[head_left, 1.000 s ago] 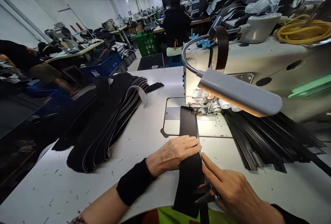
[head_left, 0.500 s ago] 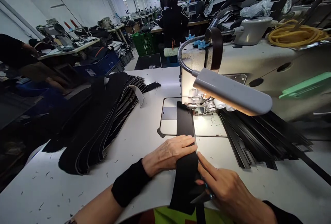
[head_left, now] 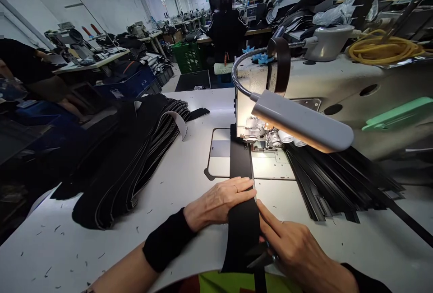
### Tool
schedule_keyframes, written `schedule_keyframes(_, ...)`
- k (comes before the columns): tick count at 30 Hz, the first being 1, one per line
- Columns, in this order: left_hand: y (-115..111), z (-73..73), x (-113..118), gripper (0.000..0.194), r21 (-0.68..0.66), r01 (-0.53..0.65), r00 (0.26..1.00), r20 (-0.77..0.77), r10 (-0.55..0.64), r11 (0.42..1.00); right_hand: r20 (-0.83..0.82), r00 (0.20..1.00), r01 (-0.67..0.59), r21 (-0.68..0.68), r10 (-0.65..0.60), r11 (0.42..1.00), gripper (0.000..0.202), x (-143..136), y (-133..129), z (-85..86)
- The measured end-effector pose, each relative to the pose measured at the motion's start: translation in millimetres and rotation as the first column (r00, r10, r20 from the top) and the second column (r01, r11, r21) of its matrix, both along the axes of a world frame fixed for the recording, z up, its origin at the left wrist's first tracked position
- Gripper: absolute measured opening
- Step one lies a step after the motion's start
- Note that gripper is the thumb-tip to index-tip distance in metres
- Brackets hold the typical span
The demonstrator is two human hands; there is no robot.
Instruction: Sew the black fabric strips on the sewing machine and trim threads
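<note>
A wide black fabric strip (head_left: 242, 220) runs from under the sewing machine's presser foot (head_left: 250, 138) toward my body. Resting flat across it is my left hand (head_left: 226, 199), fingers stretched out together. My right hand (head_left: 292, 243) is at the strip's right edge, index finger extended along it. Curled in the same hand is a pair of scissors (head_left: 259, 257), dark blades pointing left over the strip's near part; their handles are mostly hidden. A narrow black band (head_left: 260, 279) hangs down by the right edge near my lap.
Stacked black fabric pieces (head_left: 125, 162) lie left on the white table (head_left: 162, 239), among thread scraps. Right of the needle area is a bundle of narrow black strips (head_left: 333, 180). A lit lamp (head_left: 302, 121) overhangs the machine. One person (head_left: 226, 26) sits ahead; another (head_left: 23, 62) is far left.
The wide strip has fed a little farther away under the machine, its far end now reaching higher. Both hands keep nearly the same pose. The person at far left has shifted.
</note>
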State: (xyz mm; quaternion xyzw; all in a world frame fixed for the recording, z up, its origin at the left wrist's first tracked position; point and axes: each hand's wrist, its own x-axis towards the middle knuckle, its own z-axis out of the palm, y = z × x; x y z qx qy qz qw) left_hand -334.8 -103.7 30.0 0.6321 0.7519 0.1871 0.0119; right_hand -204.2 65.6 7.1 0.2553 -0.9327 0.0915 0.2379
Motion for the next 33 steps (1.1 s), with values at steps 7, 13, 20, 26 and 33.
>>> schedule_keyframes(7,0.2,0.8,-0.3,0.026,-0.007,-0.005,1.0,0.005,0.005,1.0,0.015,1.0,-0.012,0.01,0.012,1.0,0.032,-0.1,0.3,-0.1)
schedule_keyframes(13,-1.6,-3.2,-1.4,0.028,-0.026,0.005,1.0,0.03,-0.004,1.0,0.012,1.0,-0.001,0.042,0.001,0.999,0.035,1.6,0.3,-5.0)
schedule_keyframes(20,0.2,1.8,-0.8,0.027,-0.023,0.011,0.997,0.079,-0.009,1.0,0.01,1.0,-0.012,0.029,0.012,1.0,0.043,1.3,1.0,-0.7)
schedule_keyframes(26,0.6,2.5,-2.0,0.028,-0.02,0.011,0.997,0.078,-0.009,1.0,-0.013,1.0,-0.009,0.028,0.009,1.0,0.033,1.0,0.0,-1.0)
schedule_keyframes(33,1.4,2.7,-2.3,0.029,-0.033,-0.007,0.998,0.056,0.009,0.999,-0.027,1.0,0.004,-0.004,-0.004,1.0,0.023,0.1,-1.4,-8.7)
